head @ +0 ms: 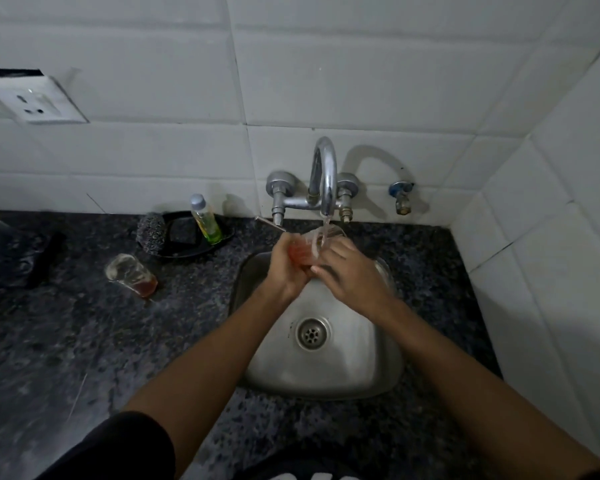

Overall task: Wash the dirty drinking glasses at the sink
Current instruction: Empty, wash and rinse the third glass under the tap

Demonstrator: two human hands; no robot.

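I hold a clear drinking glass (310, 245) with reddish liquid in it under the running faucet (324, 178), over the steel sink (326, 368). My left hand (286, 266) wraps around its left side and base. My right hand (350, 275) grips it from the right, fingers against its wall. Water streams from the spout into the tilted glass mouth. A second dirty glass (130, 274) with brown residue stands on the dark granite counter (84, 341) to the left of the sink.
A black soap dish (187, 249) behind the second glass holds a steel scrubber (149, 232) and a bottle of green dish liquid (207, 220). A dark bag (11, 251) lies at far left. A wall socket (32, 102) and a small tap (402, 197) sit on the tiled wall.
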